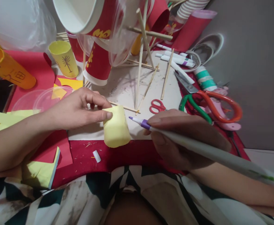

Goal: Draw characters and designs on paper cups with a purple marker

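My left hand pinches the upper left edge of a small yellow paper tube, thumb on the outside. The side of the tube facing me looks blank. In my right hand is a white marker with a purple collar and an uncapped purple tip. The tip points left, a short gap away from the tube. A similar yellow tube with a palm tree drawn on it stands at the back left. Small red-handled scissors lie just beyond my right hand.
Red paper cups and wooden sticks form a structure at the back. Large scissors, white markers and tape rolls lie on the right. Red paper, an orange tube and a phone are on the left.
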Available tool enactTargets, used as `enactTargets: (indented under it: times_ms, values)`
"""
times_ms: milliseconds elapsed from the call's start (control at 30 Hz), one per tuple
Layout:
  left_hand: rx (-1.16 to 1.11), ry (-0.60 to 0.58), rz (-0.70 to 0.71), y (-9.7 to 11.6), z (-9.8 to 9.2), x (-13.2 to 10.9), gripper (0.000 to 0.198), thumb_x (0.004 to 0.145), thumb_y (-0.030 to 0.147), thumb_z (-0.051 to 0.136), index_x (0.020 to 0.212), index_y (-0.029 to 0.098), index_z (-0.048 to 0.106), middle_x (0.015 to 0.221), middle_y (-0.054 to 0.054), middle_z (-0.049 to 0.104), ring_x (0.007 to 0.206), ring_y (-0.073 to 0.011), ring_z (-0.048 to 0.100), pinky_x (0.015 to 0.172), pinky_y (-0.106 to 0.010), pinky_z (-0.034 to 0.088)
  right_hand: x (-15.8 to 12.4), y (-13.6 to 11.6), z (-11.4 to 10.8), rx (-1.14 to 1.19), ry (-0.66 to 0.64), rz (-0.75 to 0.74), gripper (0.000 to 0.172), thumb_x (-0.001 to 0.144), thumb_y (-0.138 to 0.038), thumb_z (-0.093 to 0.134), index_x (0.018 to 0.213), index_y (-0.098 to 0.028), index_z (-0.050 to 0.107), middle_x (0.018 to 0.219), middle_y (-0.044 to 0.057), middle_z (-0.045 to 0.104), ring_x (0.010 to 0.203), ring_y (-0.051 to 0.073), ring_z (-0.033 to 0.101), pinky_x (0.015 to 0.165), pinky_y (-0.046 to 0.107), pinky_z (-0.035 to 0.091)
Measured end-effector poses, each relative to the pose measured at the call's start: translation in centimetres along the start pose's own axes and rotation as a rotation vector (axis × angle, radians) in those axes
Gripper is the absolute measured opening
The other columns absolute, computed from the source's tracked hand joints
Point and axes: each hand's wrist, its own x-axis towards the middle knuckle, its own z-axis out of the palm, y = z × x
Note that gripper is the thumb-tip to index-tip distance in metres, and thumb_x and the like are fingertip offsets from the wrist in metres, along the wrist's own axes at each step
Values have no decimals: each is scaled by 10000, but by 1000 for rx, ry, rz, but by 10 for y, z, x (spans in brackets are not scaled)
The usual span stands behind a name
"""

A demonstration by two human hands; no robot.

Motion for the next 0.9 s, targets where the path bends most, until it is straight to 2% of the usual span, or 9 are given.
enactTargets:
  times_ms: [100,267,433,533,633,733,833,900]
  values:
    - [66,-52,30,-3,2,0,107,852,265,778,885,208,862,850,-25,820,769,-145,721,718,-227,555,0,0,2,-2,9,0,291,871,-87,654,1101,-262,686,809,26,772,674,169,752,603,259,624]
    - [75,19,72,-3,6,-3,95,831,264,782,860,203,849,863,-15,803,808,-148,722,750,-237,552,-4,0,8,12,48,17,257,876,-107,684,1105,-224,676,839,37,787,691,153,757,618,237,629]
    - [-99,-122,-76,5,3,-8,147,888,252,704,914,201,840,814,12,802,742,-153,740,667,-231,569,-10,-4,6,9,12,79,252,880,-155,716,1123,-225,713,905,64,815,743,182,783,651,263,664]
    - [-133,-207,-92,4,3,-8,164,913,253,672,943,199,824,809,-11,797,725,-164,742,619,-223,571,-12,-5,5,2,-45,102,229,896,-202,723,1125,-218,725,935,78,825,784,201,797,670,278,673]
    - [-150,-227,-91,0,5,-7,155,912,233,647,920,199,798,782,-13,771,702,-161,732,582,-208,555,-11,-3,6,15,-74,75,241,896,-180,705,1135,-214,716,931,85,826,778,209,801,660,286,671]
    - [-216,-236,-122,0,7,-5,146,923,235,641,895,189,776,740,-11,741,587,-125,663,493,-186,489,-10,-1,6,11,-96,37,251,902,-183,694,1148,-233,700,922,80,827,772,211,805,660,288,670]
    - [-241,-211,-142,2,5,-6,152,921,220,651,840,199,778,658,10,686,521,-112,621,447,-182,445,-13,0,3,-40,-129,85,182,950,-279,669,1129,-302,690,938,54,833,785,224,810,672,318,679]
    - [-248,-238,-165,2,4,-6,162,920,198,648,857,209,798,651,16,685,513,-113,621,449,-186,450,-15,1,1,-103,-170,175,123,971,-376,655,1082,-333,690,926,38,830,785,228,809,679,330,680]
